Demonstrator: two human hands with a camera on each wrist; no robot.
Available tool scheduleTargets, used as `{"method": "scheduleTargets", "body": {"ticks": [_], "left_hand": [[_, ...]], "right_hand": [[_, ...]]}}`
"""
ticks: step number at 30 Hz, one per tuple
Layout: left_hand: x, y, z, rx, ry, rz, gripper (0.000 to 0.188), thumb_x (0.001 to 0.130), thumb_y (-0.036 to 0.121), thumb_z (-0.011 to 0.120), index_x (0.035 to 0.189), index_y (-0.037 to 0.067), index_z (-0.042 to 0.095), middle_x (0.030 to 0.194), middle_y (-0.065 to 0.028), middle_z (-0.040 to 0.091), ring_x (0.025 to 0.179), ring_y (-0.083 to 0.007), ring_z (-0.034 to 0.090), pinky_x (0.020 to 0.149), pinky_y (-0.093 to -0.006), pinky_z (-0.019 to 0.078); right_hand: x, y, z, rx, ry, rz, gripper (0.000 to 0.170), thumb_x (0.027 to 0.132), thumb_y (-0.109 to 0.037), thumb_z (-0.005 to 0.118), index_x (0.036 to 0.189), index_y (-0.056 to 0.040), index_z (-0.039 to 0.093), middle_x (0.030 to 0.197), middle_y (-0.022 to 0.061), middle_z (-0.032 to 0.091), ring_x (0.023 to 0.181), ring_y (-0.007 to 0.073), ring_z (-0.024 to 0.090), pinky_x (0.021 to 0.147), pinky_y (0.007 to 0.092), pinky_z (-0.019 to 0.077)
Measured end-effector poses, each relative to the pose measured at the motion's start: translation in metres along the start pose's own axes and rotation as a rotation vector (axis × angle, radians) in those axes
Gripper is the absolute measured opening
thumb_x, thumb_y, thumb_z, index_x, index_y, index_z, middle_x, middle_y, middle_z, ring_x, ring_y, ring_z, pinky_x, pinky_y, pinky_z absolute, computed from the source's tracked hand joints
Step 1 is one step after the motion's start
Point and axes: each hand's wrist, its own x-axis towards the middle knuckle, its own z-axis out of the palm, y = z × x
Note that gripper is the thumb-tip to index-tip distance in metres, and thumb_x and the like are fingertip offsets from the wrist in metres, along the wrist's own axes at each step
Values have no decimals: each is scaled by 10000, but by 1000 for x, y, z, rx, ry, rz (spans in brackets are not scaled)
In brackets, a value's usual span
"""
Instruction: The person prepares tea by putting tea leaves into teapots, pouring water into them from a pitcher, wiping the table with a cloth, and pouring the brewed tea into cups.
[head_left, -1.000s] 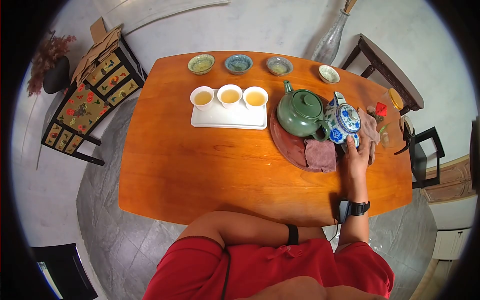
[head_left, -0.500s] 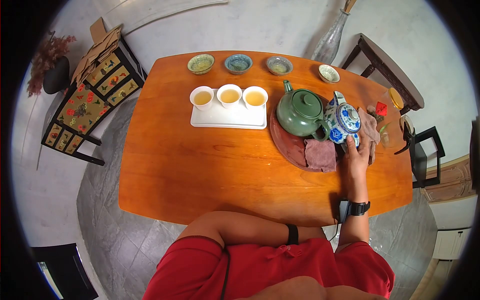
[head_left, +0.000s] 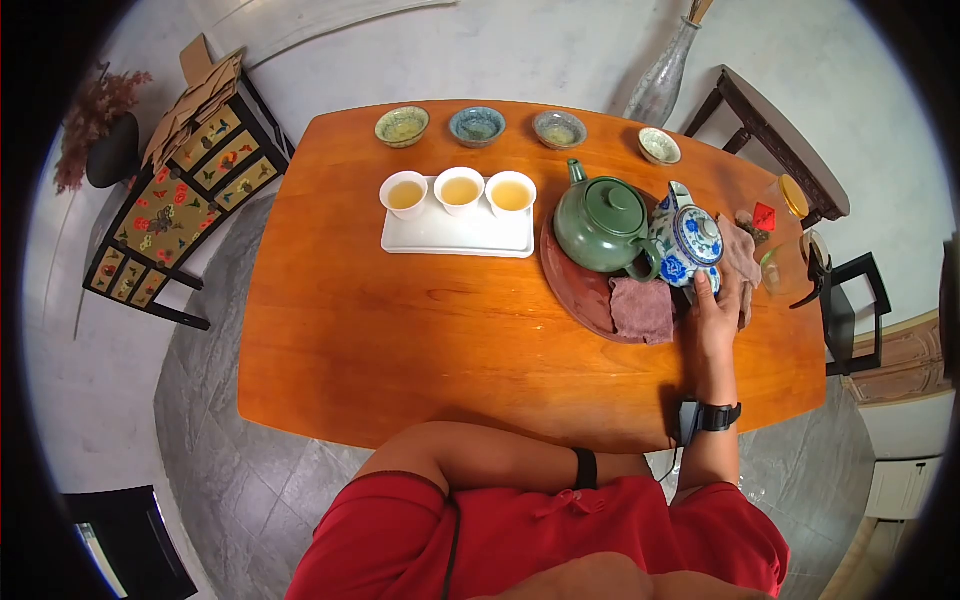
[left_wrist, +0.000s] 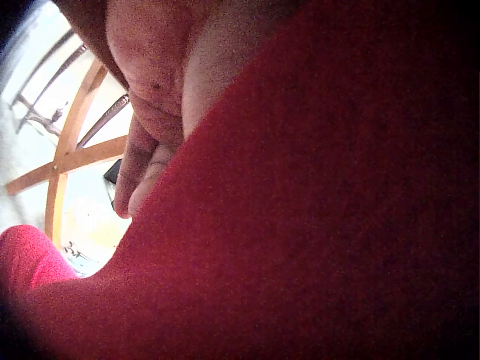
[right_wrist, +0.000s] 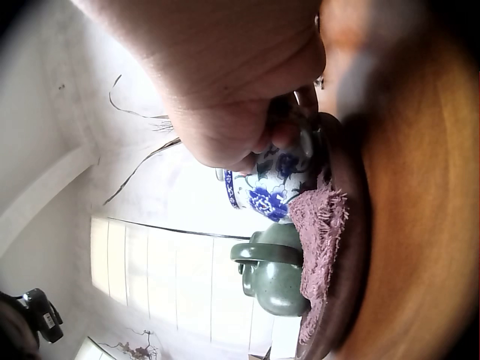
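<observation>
- The small teapot point(head_left: 674, 269) is white with blue flowers.
- The big teapot point(head_left: 590, 238) is plain green.
- The table point(head_left: 400, 340) is orangey brown.
- The little cloth point(head_left: 642, 312) is dusty pink.
- The clothes point(head_left: 640, 525) are bright red.

Beyond the far edge of the table point(head_left: 400, 325) rise pale walls point(head_left: 520, 55). Grey floor tiles point(head_left: 215, 440) show past its near left corner. Off the left edge is 1 black cabinet point(head_left: 160, 220) with painted drawers; off the far right corner, 1 dark side table point(head_left: 785, 140); off the right edge, 1 black chair point(head_left: 868, 350). Light glints on the tabletop.
</observation>
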Motion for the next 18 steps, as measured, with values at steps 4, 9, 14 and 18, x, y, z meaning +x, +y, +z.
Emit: {"method": "scheduleTargets", "body": {"ticks": [4, 9, 14, 18], "left_hand": [[-1, 0, 0, -5, 3, -10, 193, 832, 170, 588, 913, 39, 705, 952, -188, 685, 835, -330, 651, 747, -397, 498], [2, 0, 1, -12, 5, -24, 194, 832, 171, 590, 917, 42, 706, 953, -185, 686, 836, -328, 651, 748, -397, 498], [1, 1, 2, -19, 8, -37, 195, 832, 173, 592, 921, 44, 708, 954, -183, 687, 837, -326, 651, 749, -396, 498], [-2, 1, 2, -23, 9, -47, 196, 832, 174, 593, 924, 46, 708, 954, -181, 687, 839, -325, 651, 750, -396, 498]], "right_hand": [[0, 1, 0, 7, -3, 2, 505, 936, -238, 659, 1351, -35, 454, 833, -17, 576, 566, 29, 422, 473, 177, 325], [-1, -4, 1, -23, -1, 34, 506, 935, -239, 661, 1351, -37, 456, 830, -22, 575, 562, 25, 411, 471, 173, 318], [-2, -4, 2, -3, 6, 33, 500, 933, -240, 664, 1344, -38, 462, 828, -24, 574, 561, 24, 409, 470, 173, 316], [-1, -4, 0, 8, -1, 34, 499, 932, -238, 665, 1344, -40, 463, 821, -26, 573, 557, 22, 407, 468, 174, 314]]}}
